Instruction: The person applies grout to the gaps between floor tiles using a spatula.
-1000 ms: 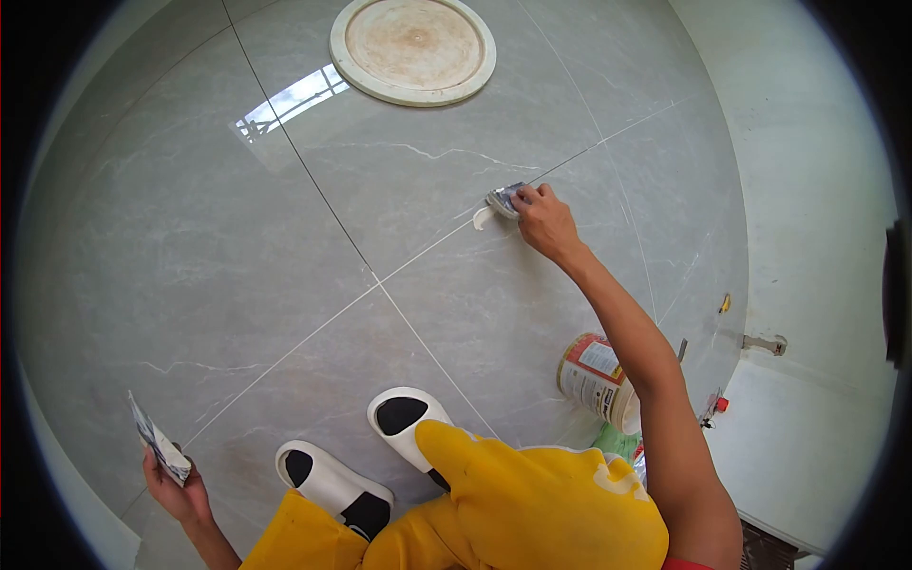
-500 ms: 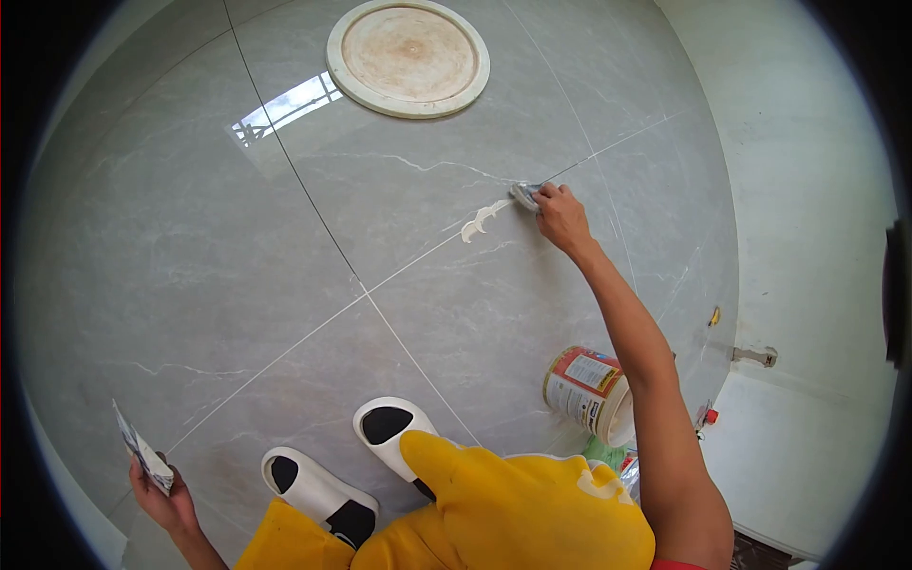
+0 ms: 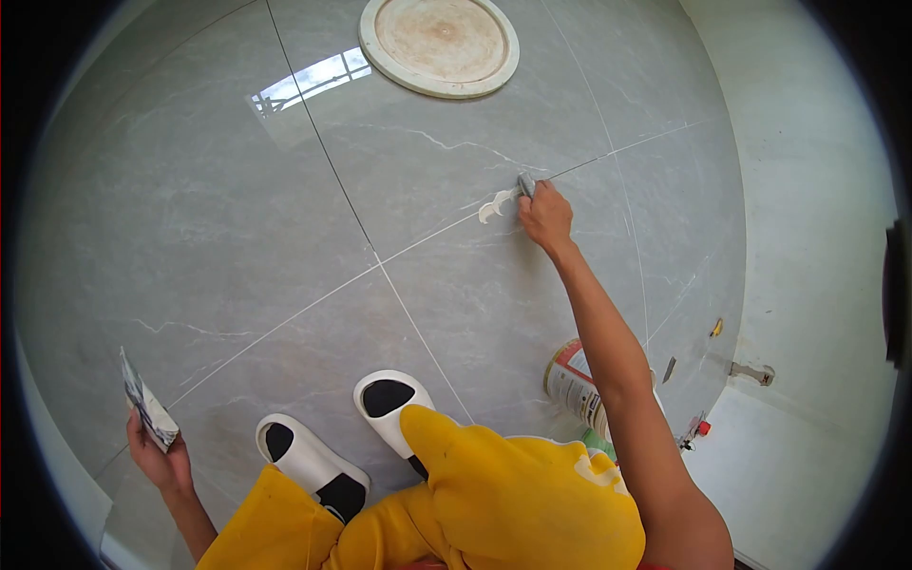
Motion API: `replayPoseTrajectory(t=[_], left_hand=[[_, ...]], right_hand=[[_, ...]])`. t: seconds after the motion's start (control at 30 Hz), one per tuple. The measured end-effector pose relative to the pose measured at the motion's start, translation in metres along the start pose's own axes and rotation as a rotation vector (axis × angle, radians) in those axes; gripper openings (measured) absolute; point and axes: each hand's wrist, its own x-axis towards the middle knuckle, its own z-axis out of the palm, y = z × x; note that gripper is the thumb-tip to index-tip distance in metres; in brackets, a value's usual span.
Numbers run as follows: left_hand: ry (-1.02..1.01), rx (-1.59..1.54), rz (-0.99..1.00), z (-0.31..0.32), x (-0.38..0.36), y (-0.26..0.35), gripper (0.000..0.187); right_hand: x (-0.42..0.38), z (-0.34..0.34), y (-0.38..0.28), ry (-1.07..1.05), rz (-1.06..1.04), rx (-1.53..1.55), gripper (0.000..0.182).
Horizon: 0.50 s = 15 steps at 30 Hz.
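Note:
My right hand (image 3: 548, 215) is closed on a small grey scraper (image 3: 526, 184), whose edge rests on a joint line between grey floor tiles (image 3: 285, 218). Just left of the scraper, a smear of cream-white paste (image 3: 492, 207) lies along that joint. White filling shows in the joint running down to the left, while the stretch right of my hand looks dark. At the lower left, my left hand (image 3: 160, 461) grips a flat marbled piece (image 3: 144, 403), held tilted above the floor; pale material shows on its lower end.
A round whitish board (image 3: 439, 43) lies at the top. A paint-type bucket (image 3: 574, 385) lies tipped beside my right forearm. My white shoes (image 3: 302, 458) and yellow trousers (image 3: 475, 484) fill the bottom. Small items, including a yellow one (image 3: 716, 328), are near the pale wall (image 3: 807, 237).
My right hand has turned the scraper more upright and shifted slightly along the joint. The view has moved a little, and my left hand still holds the marbled piece.

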Motion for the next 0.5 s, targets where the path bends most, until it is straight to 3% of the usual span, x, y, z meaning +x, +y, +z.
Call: replayPoseTrajectory(t=[0.13, 0.2, 0.3, 0.43, 0.5], left_hand=[[-0.09, -0.049, -0.078, 0.046, 0.01, -0.03, 0.032], [-0.183, -0.064, -0.139, 0.076, 0.017, -0.051, 0.035], [-0.253, 0.022, -0.223, 0.134, 0.014, -0.076, 0.03], [-0.42, 0.072, -0.31, 0.163, 0.02, -0.102, 0.022], [-0.459, 0.078, -0.395, 0.181, 0.013, -0.092, 0.022]], right_hand=[[-0.049, 0.013, -0.089, 0.026, -0.049, 0.136, 0.023], [-0.077, 0.011, -0.13, -0.09, -0.042, 0.235, 0.023], [-0.097, 0.012, -0.161, -0.496, -0.005, 0.373, 0.026], [-0.118, -0.041, -0.197, -0.393, -0.138, 1.068, 0.029], [-0.13, -0.088, -0.231, -0.258, -0.283, 1.179, 0.033]])
